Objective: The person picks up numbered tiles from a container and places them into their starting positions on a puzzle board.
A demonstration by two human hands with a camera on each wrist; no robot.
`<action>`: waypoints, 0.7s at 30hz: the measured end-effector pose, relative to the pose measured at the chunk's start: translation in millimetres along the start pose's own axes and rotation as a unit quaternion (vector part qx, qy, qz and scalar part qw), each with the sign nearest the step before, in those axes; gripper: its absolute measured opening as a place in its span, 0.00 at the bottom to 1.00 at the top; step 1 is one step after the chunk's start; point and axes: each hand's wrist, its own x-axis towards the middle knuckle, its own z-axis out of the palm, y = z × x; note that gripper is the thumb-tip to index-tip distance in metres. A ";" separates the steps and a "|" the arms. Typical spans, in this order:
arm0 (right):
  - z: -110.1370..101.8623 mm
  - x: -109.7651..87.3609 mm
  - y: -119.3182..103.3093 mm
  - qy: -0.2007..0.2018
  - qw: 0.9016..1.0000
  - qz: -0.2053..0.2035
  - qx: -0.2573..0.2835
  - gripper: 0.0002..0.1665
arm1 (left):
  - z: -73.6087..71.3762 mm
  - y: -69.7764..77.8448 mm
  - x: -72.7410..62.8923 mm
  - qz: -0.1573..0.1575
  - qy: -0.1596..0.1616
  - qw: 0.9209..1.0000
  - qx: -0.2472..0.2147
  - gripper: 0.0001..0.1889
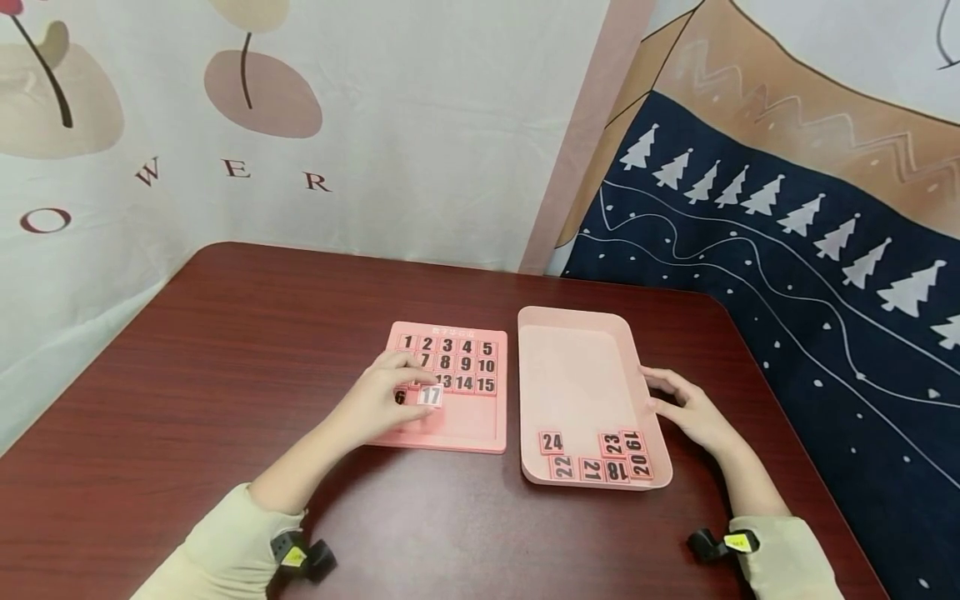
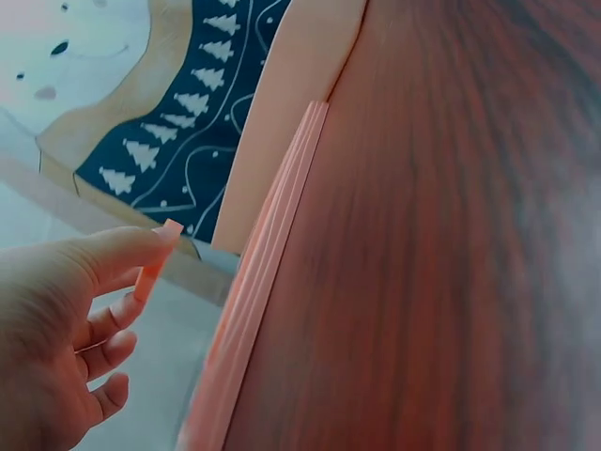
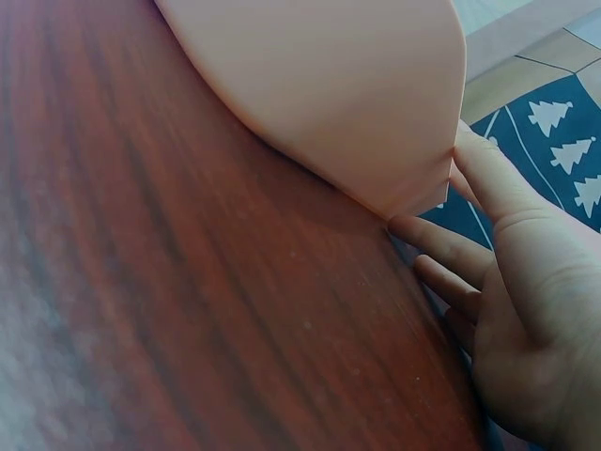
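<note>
The left hand (image 1: 382, 396) pinches a small square pink-and-white tile numbered 17 (image 1: 430, 396) between thumb and fingertips, its remaining fingers loosely bent. This tile is held above the flat square pink plastic number board (image 1: 472, 421), which lies on the glossy reddish-brown wood-grain tabletop (image 1: 450, 533); the left wrist view shows it raised off the board. Along the board's far edge, tiles 1 to 5 (image 1: 447, 345) form a row. Below them 7 to 10 (image 1: 466, 364) show, then 13 to 15 (image 1: 464, 383); the hand hides tiles toward the board's left edge, where part of another ending in 6 (image 1: 401, 397) shows.

To the board's right, nearer the tabletop's right edge, is a shallow rectangular pale-pink tray (image 1: 577, 375) with rounded corners. The right hand (image 1: 697, 417) touches the outside of its right wall, thumb and forefinger spread apart and nearly straight.

Inside the tray, tiles 22 (image 1: 562, 467), 21 (image 1: 592, 470), 18 (image 1: 617, 472) and 20 (image 1: 641, 465) line the near edge. Tile 24 (image 1: 551, 442) is by the near left corner, while 23 (image 1: 612, 444) and 19 (image 1: 633, 440) are toward the near right corner, beyond 18 and 20.
</note>
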 end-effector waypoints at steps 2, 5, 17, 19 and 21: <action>-0.2 -0.1 0.1 0.000 1.000 0.005 0.000 0.28 | -1.3 -5.9 -1.4 0.001 -0.002 1.000 0.005 0.17; 0.0 -0.3 0.1 -0.001 1.000 0.004 0.005 0.28 | -2.4 -12.9 -3.2 -0.003 -0.010 1.000 0.010 0.17; 0.5 -0.3 -4.7 -0.005 1.000 -0.013 0.014 0.28 | 4.4 -28.0 -5.5 -0.026 -0.031 0.999 0.036 0.16; 0.6 -0.1 -5.0 -0.006 1.000 -0.016 0.013 0.29 | 5.1 -29.4 -5.9 -0.028 -0.033 0.998 0.040 0.16; 0.8 0.1 -5.3 -0.006 1.000 -0.016 0.015 0.28 | 5.6 -30.8 -6.1 -0.030 -0.034 0.998 0.042 0.16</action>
